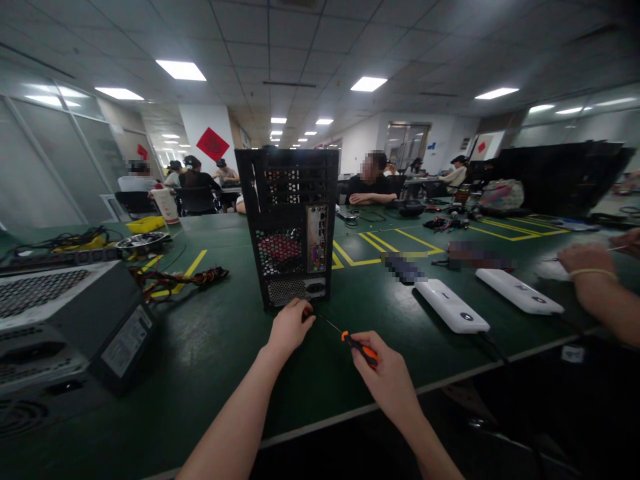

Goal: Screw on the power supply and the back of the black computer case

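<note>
A black computer case (295, 227) stands upright on the green table, its rear panel facing me. At its bottom edge, by the power supply grille (287, 291), my left hand (291, 327) has its fingers curled together; whatever they pinch is too small to make out. My right hand (385, 373) is closed around the orange and black handle of a screwdriver (361, 349). The thin shaft points up and left toward the fingertips of my left hand, near the case's lower right corner.
Grey power supply units (75, 327) sit at the left, with loose cables (180, 280) and a metal bowl (143, 243) behind. Two white power banks (453, 307) lie to the right. Another person's hand (590, 260) works at the far right. Someone sits across the table.
</note>
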`<state>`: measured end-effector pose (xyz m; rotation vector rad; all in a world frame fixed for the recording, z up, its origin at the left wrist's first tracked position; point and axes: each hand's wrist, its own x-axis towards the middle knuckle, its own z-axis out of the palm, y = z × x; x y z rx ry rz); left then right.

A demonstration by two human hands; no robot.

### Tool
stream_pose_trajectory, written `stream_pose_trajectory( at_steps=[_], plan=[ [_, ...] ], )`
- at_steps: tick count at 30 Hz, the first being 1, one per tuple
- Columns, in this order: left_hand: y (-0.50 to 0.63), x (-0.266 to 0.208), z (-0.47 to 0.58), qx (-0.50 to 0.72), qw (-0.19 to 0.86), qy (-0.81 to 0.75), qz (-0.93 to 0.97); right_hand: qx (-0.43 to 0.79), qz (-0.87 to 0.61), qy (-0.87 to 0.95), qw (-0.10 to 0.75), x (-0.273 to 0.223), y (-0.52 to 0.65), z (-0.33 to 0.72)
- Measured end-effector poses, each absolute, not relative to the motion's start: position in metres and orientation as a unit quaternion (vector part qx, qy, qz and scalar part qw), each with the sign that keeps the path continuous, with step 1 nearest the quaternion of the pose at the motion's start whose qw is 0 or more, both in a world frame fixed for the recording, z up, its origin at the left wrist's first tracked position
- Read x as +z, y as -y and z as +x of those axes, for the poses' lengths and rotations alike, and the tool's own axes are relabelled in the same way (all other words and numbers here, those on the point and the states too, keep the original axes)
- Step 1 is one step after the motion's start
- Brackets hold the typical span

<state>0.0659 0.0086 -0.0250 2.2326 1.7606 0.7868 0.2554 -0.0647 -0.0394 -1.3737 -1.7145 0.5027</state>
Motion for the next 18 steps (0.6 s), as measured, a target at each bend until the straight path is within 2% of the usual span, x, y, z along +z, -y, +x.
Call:
stream_pose_trajectory(
  at_steps=[6, 9, 11, 13, 16, 18],
  plan=[
    [-0.007, -0.026, 0.068, 0.265, 0.103, -0.587, 0.758, 0.196, -0.544, 0.696, 0.426, -0.038, 0.065, 0.256],
    [-0.009, -0.028, 0.068, 0.310, 0.130, -0.583, 0.740, 0.200, -0.542, 0.695, 0.427, -0.037, 0.066, 0.256],
    [-0.012, -0.028, 0.067, 0.370, 0.205, -0.578, 0.698, 0.214, -0.538, 0.691, 0.433, -0.036, 0.067, 0.256],
    [-0.014, -0.024, 0.067, 0.447, 0.334, -0.556, 0.617, 0.241, -0.529, 0.676, 0.453, -0.034, 0.069, 0.253],
    [-0.013, -0.015, 0.066, 0.550, 0.526, -0.471, 0.446, 0.300, -0.511, 0.630, 0.502, -0.032, 0.071, 0.243],
    [-0.012, -0.009, 0.066, 0.587, 0.603, -0.407, 0.355, 0.328, -0.494, 0.599, 0.538, -0.031, 0.072, 0.232]
  ],
)
